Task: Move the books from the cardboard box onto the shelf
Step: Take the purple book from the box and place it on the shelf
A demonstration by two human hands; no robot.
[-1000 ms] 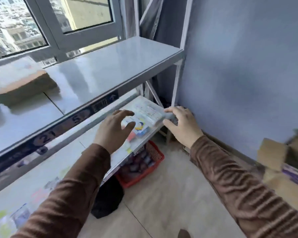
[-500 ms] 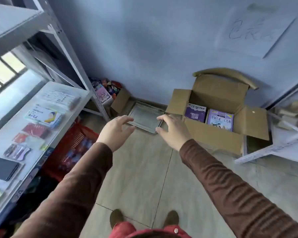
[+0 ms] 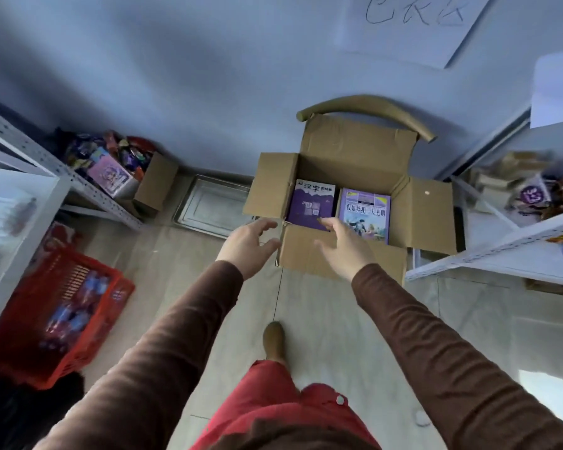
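An open cardboard box [image 3: 342, 254] stands on the floor against the blue wall, flaps spread. Inside lie a dark purple book [image 3: 311, 201] on the left and a lighter purple illustrated book [image 3: 364, 214] on the right. My left hand [image 3: 247, 243] hovers with loose fingers just left of the box's front corner and holds nothing. My right hand [image 3: 346, 246] reaches over the front flap, fingers relaxed, its fingertips near the dark purple book's lower edge. The white shelf [image 3: 17, 203] with items on it shows at the left edge.
A red plastic crate [image 3: 56, 306] sits on the floor at the left. A metal tray [image 3: 213, 206] lies beside the box. A small carton of packets [image 3: 117, 164] stands under the left rack. Another white rack [image 3: 507, 245] juts in at the right. My shoe [image 3: 273, 341] is on the tiled floor.
I have turned away from the left shelf, where both hands rested on a book, toward the box. Both empty hands have moved forward to the box's front edge.
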